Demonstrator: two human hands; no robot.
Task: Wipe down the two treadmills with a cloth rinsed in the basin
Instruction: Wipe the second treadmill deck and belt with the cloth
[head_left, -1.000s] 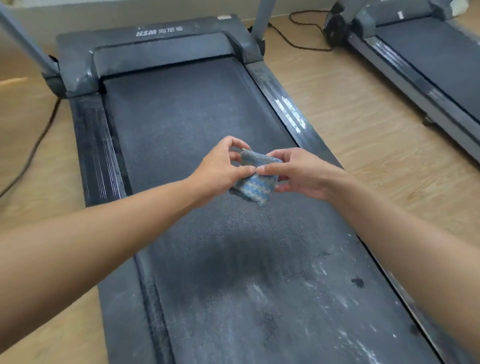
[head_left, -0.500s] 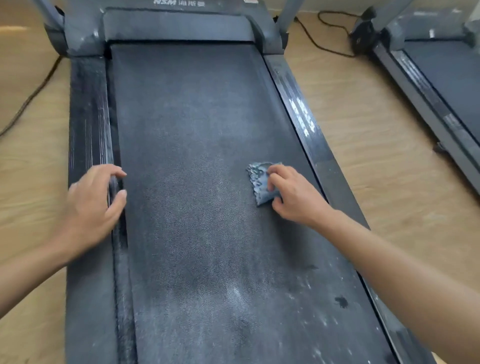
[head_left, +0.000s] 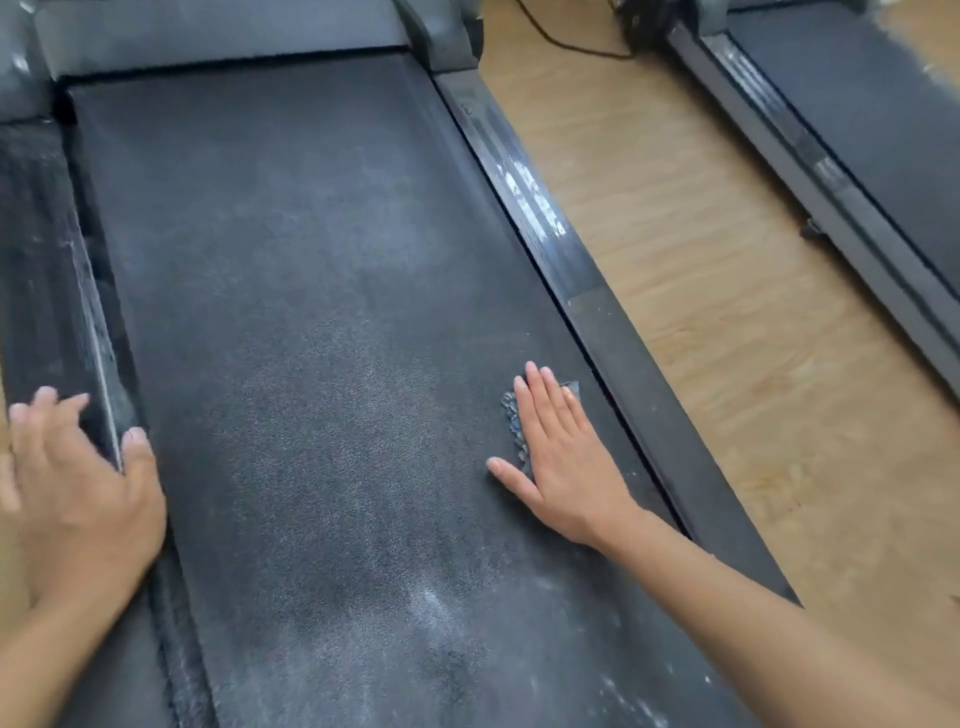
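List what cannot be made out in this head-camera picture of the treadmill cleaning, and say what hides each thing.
1. The cloth: head view, mostly under the flat right hand; only a fringe shows.
2. The second treadmill: head view, cut off by the top and right edges.
3. The near treadmill: head view, its front end runs past the top edge.
4. The left hand: head view, blurred, partly cut by the left edge.
5. The basin: nowhere in view.

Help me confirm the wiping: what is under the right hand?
A blue-grey cloth, pressed flat onto the treadmill belt by the right hand. Only its crumpled left edge and a corner beyond the fingertips show; the rest is covered by the hand.
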